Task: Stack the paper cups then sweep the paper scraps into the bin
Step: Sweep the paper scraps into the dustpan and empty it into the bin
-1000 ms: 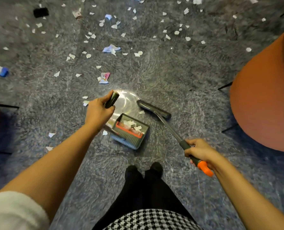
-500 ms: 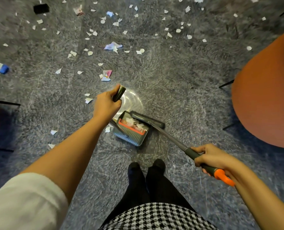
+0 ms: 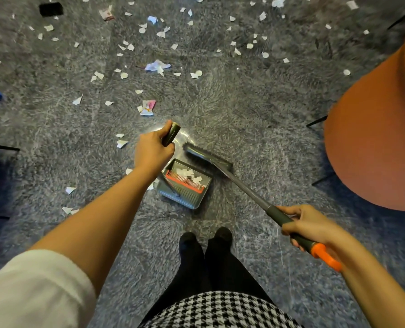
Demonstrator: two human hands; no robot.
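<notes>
1. Carpeted floor (image 3: 256, 110): paper scraps (image 3: 157, 66) lie scattered from 9 to 1 o'clock of the dustpan (image 3: 185, 197).
2. Broom (image 3: 246, 189): head sits at the dustpan's 1 o'clock; right hand (image 3: 308, 226) grasps the shaft.
3. Dustpan: contains several scraps; left hand (image 3: 153, 152) grasps its raised handle.

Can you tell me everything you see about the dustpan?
The dustpan is a grey-green plastic tray with an orange comb of teeth across it and a long dark handle. It is down on the grey carpet, ahead of the person's feet. The left hand grips the handle's top. White paper scraps lie inside. The broom head is beside its far edge.
</notes>
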